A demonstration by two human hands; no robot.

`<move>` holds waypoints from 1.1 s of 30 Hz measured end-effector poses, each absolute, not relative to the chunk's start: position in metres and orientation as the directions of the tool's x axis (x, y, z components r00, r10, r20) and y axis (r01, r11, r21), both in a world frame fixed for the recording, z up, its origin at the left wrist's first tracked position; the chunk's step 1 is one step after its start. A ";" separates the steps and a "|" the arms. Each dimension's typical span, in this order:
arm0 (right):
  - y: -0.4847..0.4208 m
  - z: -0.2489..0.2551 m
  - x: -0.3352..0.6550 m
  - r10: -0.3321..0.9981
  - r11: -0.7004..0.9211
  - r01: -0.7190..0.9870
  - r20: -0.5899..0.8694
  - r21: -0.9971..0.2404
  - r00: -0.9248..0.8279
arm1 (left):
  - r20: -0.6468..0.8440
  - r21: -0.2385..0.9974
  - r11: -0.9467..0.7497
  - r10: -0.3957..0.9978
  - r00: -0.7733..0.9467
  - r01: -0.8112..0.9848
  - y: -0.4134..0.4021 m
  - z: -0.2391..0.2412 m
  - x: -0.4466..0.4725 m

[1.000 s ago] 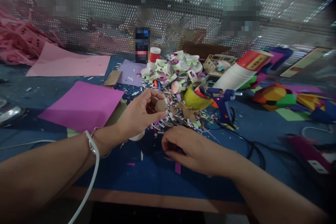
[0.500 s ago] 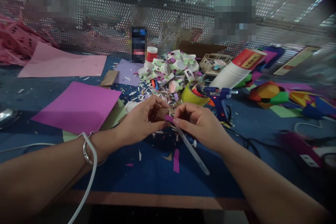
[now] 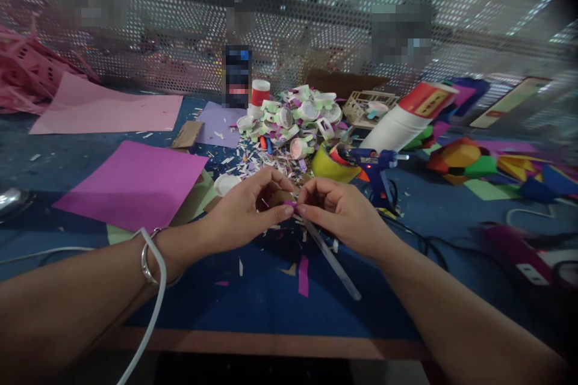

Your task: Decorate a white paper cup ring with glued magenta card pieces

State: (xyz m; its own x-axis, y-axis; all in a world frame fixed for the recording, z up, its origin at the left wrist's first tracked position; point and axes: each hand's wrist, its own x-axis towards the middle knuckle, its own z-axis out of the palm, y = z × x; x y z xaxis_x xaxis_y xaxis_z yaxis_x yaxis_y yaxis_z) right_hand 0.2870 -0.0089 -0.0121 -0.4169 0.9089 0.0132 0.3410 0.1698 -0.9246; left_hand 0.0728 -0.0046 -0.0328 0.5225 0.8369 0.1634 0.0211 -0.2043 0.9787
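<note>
Between my two hands is a small purple paper strip point(image 3: 292, 205), mostly covered by fingertips. My left hand point(image 3: 253, 203) pinches its left end between thumb and fingers. From the other side, my right hand point(image 3: 341, 210) closes thumb and forefinger on the right end. Just below them a clear glue stick point(image 3: 333, 261) lies slantwise on the table. Another purple paper strip point(image 3: 303, 275) rests left of the stick. A blue glue gun point(image 3: 378, 171) stands behind my right hand, its small red light lit.
Paper scraps and a heap of small white and green paper pieces point(image 3: 311, 111) lie behind my hands. Purple paper sheets point(image 3: 135, 183) are on the left. A yellow tape roll point(image 3: 332, 165) and a white-and-red cup stack point(image 3: 409, 117) stand to the right. A white cable point(image 3: 153, 313) crosses my left wrist.
My left thumb has slid slightly right and now covers more of the purple strip, so less of it shows. The other things keep their places.
</note>
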 end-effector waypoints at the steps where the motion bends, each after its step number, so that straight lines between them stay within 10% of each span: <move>1: -0.009 -0.012 0.287 0.908 0.169 0.340 0.012 -0.925 -0.418 | 0.158 0.980 -0.200 0.838 0.523 0.024 -0.005 -0.032 0.073; 33: -0.012 -0.010 0.281 0.903 0.147 0.275 0.015 -0.950 -0.430 | 0.127 0.987 -0.161 0.856 0.501 0.026 -0.007 -0.027 0.075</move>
State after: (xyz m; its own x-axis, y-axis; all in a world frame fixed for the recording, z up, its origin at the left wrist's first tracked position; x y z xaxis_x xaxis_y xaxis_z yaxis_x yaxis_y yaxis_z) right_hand 0.2809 -0.0121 -0.0105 -0.4302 0.9026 0.0153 0.2755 0.1474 -0.9499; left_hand 0.0749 -0.0066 -0.0272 0.5011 0.8560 0.1270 0.0256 -0.1614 0.9866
